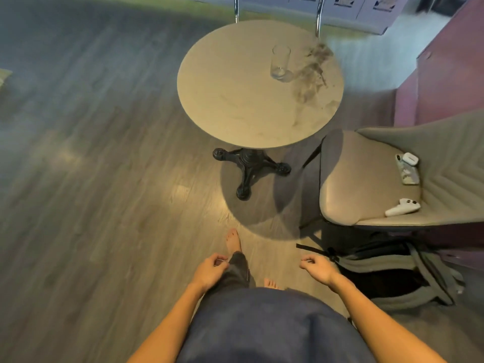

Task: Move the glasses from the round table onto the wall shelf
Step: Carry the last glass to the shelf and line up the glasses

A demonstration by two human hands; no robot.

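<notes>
One glass (280, 62) stands upright on the round table (235, 106), toward its far right side. My left hand (209, 271) and right hand (317, 267) hang loosely curled, holding nothing. I should step close, then grip low around the body, keeping it upright.

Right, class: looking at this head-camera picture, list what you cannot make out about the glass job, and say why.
- Wall shelf: not in the head view at all; its place cannot be told.
- Glass on the round table: clear and motion-blurred; any contents cannot be told.
- Chair frame behind the table: cut off by the top edge.
- Left hand and right hand: fingers curled downward, palms hidden.
</notes>
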